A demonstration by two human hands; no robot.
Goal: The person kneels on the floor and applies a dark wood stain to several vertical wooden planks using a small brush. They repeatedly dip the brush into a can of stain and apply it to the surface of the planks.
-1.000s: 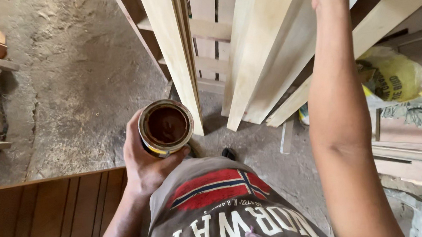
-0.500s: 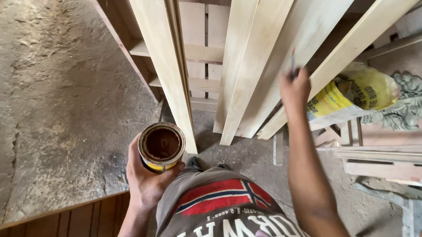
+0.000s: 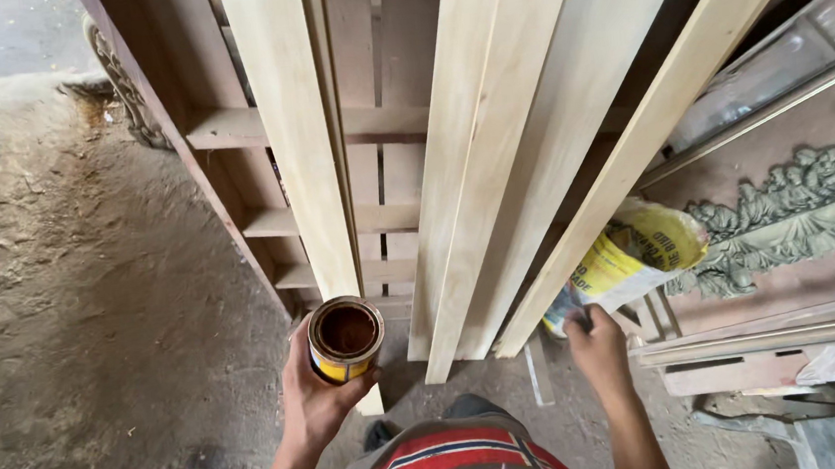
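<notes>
Left hand (image 3: 316,396): fingers wrapped round open tin of brown stain (image 3: 345,339), held upright at waist height. Right hand (image 3: 595,345): lowered from high on the leaning pale planks (image 3: 491,159) to their foot, fingers closed, possibly on a brush; beside yellow bag (image 3: 638,257).

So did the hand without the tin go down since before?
Yes. The right hand was high up on the leaning pale planks; now it sits low near their bottom ends, beside the yellow bag. The left hand holds the open tin.
</notes>
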